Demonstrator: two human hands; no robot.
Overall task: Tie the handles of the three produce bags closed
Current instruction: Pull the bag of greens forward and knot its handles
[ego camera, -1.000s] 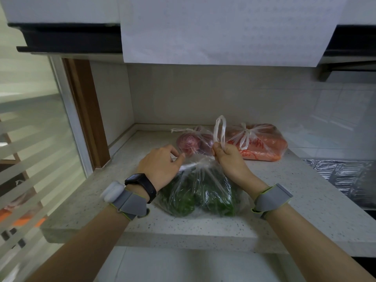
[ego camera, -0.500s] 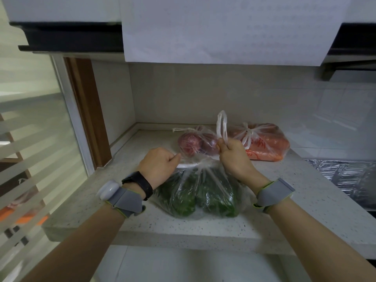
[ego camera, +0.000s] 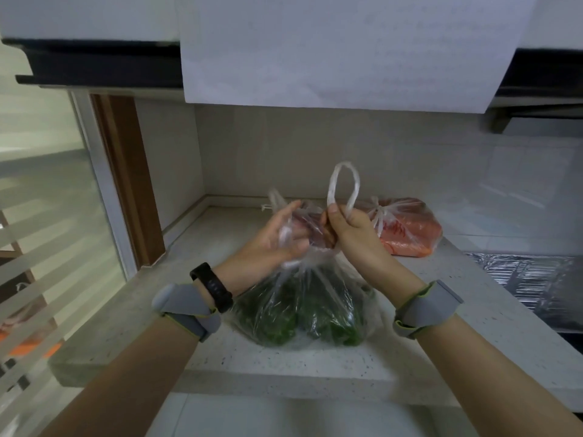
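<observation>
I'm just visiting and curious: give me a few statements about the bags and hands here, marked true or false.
1. The right hand pinches a handle loop that stands upright. True.
2. The bag of green vegetables hangs in the air. False: it rests on the counter.
3. The bag of orange produce is already knotted. True.
4. The left hand lies flat on the counter. False: it is raised, with the bag's other handle across its fingers.
5. The orange bag is nearest the person. False: it lies behind the green one.
</observation>
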